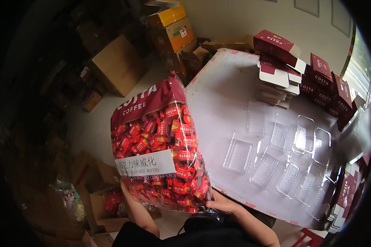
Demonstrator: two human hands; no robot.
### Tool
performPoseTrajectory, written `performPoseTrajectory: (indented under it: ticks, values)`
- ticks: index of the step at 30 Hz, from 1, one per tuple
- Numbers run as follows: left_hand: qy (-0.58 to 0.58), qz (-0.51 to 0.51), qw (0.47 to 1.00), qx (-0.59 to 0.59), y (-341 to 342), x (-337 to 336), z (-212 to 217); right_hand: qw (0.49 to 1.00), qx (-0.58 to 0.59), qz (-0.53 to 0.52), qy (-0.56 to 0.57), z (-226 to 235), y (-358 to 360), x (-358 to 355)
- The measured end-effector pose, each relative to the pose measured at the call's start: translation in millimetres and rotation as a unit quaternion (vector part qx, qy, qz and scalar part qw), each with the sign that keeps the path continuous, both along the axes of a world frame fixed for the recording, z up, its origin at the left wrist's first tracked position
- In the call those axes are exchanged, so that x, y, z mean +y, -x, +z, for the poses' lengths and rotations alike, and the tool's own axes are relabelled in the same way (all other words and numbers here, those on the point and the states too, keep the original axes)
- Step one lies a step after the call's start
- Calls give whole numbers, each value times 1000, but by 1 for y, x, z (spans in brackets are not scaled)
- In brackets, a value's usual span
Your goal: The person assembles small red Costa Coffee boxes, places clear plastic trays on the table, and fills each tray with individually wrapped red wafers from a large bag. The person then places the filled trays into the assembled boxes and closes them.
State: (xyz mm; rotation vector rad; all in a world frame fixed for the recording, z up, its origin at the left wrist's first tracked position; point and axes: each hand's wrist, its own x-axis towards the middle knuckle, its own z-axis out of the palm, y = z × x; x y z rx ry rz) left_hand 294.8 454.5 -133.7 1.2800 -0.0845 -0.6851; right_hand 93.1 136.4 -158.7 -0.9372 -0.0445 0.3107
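Observation:
A large clear bag of red-wrapped wafers (163,144) is held up over the near left edge of the table, its maroon printed top tilted away from me. A white label (146,163) crosses its front. My right hand (219,202) grips the bag's lower right corner, thumb on the front. At the lower left, my left hand (125,191) holds the bag from beneath and behind; its fingers are hidden by the bag. To the right of the bag, several clear plastic trays (238,155) lie on the white table (218,103).
Flattened maroon cartons (276,88) are stacked at the table's far side, below an upright open carton (276,44). More maroon boxes (320,68) line the right edge. Brown cardboard boxes (117,64) stand on the floor to the left. An open box (107,208) sits low at left.

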Motion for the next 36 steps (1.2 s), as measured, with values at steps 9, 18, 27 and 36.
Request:
performPoseTrajectory:
  ticks: [9,18,27,36]
  values:
    - [86,146,968,-185,98,26,56,995,36,32,84,-10,5,-3]
    - [124,69,950,-277,143,-14,75,946,-96,-31,307,-39,85,-24]
    - [127,-151,926,-322,120,-117,41,874,-34,-224,430,-81,261,-35]
    - [154,-77,919,-355,135,-132,77,655,-317,-458,510,98,262,-36]
